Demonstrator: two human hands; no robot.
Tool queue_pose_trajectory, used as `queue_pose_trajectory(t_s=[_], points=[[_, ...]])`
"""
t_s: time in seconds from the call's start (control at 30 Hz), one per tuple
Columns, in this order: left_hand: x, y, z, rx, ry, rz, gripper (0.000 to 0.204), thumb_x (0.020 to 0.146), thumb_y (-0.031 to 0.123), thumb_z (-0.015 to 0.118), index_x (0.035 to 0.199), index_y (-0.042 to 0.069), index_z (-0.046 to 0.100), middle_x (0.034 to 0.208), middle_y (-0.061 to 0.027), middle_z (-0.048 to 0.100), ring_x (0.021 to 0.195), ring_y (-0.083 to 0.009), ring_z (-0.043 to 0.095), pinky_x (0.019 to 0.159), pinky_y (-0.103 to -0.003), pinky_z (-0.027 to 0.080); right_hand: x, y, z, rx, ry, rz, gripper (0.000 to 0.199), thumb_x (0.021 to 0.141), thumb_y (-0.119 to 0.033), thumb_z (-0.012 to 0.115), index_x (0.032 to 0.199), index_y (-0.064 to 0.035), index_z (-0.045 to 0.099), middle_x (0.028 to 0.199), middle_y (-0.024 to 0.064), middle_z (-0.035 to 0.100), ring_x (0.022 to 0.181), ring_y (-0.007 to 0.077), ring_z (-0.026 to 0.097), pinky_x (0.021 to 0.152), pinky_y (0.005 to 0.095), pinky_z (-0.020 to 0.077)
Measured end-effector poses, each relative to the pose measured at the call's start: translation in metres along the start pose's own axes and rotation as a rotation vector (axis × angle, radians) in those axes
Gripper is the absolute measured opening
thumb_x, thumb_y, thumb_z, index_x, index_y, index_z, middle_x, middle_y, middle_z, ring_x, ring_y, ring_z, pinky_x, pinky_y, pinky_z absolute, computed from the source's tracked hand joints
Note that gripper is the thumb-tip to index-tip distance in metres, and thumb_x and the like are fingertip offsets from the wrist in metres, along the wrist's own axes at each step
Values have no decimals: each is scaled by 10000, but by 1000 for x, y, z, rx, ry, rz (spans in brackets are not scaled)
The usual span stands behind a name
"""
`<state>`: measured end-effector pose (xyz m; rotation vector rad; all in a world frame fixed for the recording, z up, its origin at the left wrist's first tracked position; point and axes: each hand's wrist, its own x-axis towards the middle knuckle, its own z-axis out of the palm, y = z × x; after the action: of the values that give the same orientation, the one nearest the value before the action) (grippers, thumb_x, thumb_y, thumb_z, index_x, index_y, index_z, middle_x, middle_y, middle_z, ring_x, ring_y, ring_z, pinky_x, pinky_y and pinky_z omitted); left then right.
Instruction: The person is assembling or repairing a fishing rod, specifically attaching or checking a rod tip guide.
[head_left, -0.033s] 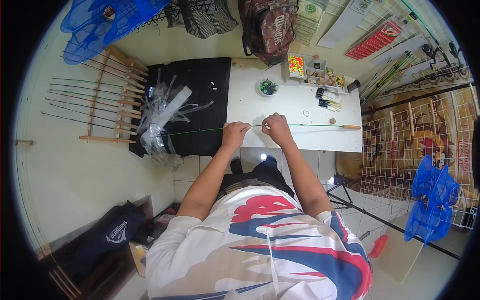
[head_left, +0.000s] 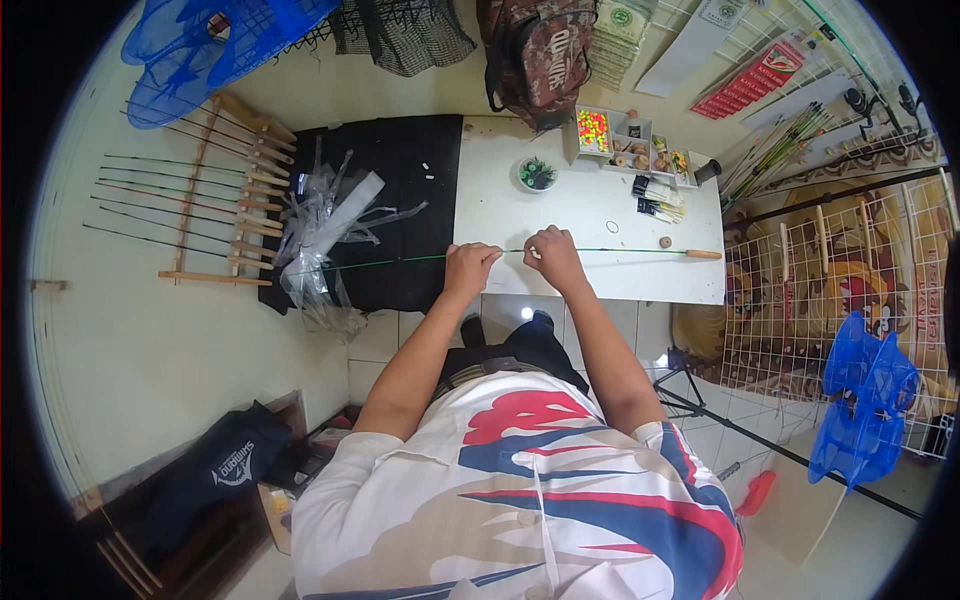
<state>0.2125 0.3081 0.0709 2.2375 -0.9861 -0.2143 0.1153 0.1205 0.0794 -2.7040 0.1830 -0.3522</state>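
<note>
A thin green fishing rod (head_left: 620, 249) lies crosswise over the front of the table, its tan handle (head_left: 703, 254) at the right and its tip end reaching left over the black cloth. My left hand (head_left: 470, 268) is closed on the rod near its middle, thumb and fingers pinched together. Just to the right, my right hand (head_left: 553, 258) has its fingers curled in a pinch at the same rod. A small pale bit shows at the right fingertips, too small to name. Clear plastic wrapping (head_left: 325, 225) lies around the rod's left end.
A potted plant (head_left: 537, 175), a small ring (head_left: 613, 227) and a round cork piece (head_left: 665, 242) stand on the white table (head_left: 500, 215). Behind them is a compartment box (head_left: 588, 153). Several rods rest in a wooden rack (head_left: 215, 278) at left; a wire grid (head_left: 800, 290) stands at right.
</note>
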Motion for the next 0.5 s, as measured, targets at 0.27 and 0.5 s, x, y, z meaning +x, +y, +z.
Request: queue_pose_trajectory(t_s=[0.27,0.5], points=[[1,5,-4,28,53,68,153,887,230,659,901,115,760,862,-40,724,823,-229,654,780,-387,393,2,-2,-2,8,-5,-21,75,705,-136,727,757,-116,677,728,20,622,807,220,583,739,368,438],[0,4,-4,42,76,94,139,880,216,663,900,122,764,875,-33,731,816,-217,654,772,-379,387,1,-6,-6,7,-5,1,73,669,-142,726,710,-117,671,744,26,640,826,220,592,737,367,446]])
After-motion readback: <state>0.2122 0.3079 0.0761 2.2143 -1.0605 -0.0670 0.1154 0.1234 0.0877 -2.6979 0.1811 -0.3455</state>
